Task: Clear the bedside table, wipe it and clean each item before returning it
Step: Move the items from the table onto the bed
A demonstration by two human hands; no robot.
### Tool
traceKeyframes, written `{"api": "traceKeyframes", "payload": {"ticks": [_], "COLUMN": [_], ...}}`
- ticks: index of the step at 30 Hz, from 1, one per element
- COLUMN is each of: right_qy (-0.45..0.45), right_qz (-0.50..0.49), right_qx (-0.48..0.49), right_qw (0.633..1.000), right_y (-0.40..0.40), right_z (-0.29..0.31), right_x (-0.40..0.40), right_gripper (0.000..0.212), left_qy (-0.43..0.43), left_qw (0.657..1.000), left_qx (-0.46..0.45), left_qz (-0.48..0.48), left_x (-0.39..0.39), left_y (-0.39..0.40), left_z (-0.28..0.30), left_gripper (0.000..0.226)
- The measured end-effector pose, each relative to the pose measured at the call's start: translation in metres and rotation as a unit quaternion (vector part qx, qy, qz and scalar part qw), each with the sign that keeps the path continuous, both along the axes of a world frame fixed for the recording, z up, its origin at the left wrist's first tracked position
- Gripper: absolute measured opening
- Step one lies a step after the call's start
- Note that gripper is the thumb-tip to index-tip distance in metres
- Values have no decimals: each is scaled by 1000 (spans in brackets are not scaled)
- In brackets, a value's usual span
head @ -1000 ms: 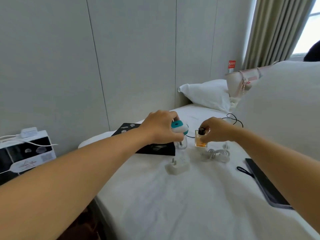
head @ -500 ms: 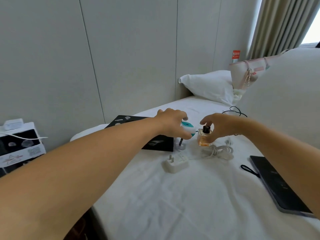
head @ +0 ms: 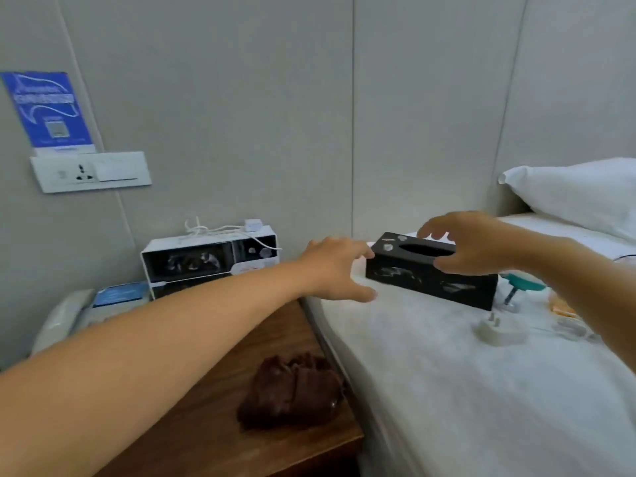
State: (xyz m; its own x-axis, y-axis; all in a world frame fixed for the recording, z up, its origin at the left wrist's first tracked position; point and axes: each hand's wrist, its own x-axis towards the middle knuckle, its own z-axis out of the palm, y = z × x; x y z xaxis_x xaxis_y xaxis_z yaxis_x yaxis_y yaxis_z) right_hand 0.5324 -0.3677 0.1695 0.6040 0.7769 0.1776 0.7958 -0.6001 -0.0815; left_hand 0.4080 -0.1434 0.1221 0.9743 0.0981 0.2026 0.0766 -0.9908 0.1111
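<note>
A black tissue box [head: 430,280] lies on the white bed [head: 481,390] near its left edge. My right hand [head: 471,249] reaches over the box's top, fingers curled over the far edge and thumb on the near side, gripping it. My left hand [head: 337,270] is spread at the box's left end, fingertips at its corner. To the left stands the wooden bedside table [head: 192,432] with a dark brown cloth [head: 292,390] crumpled on it.
On the bed right of the tissue box lie a teal-topped item [head: 523,284], a white plug adapter [head: 495,330] and an amber bottle [head: 561,308]. A black-and-white carton [head: 206,259] with a cable and a telephone [head: 69,315] stand at the table's back. A wall socket [head: 89,172] is above.
Both hands let go of the teal item and the amber bottle and moved left to the black tissue box. My view swung left, bringing the bedside table into sight.
</note>
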Motion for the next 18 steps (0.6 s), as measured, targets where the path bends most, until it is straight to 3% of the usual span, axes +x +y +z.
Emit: {"api": "traceKeyframes", "payload": {"ticks": [8,10,14,18], "right_qy": [59,83,126,161], "right_qz": [121,123,93,64], "right_qx": [-35,-40,-47,-33], "right_qw": [990,988,987,984], "right_y": [167,206,272,321], "right_z": [-38,-49,-60,-54], "right_x": [-59,-61,-34,9], "right_gripper": [63,70,89,110], "left_qy": [-9,-17,-20,-9], "left_qw": [981,972,961,960], "left_qx": [-15,-33,-22,-66], "left_qz": [191,232,274,272], "left_x": [-154,-180,-201,-191], "left_y": [165,203,272,332], "left_z": [-6,-11,-16,-18], "left_gripper": [80,94,111,121]}}
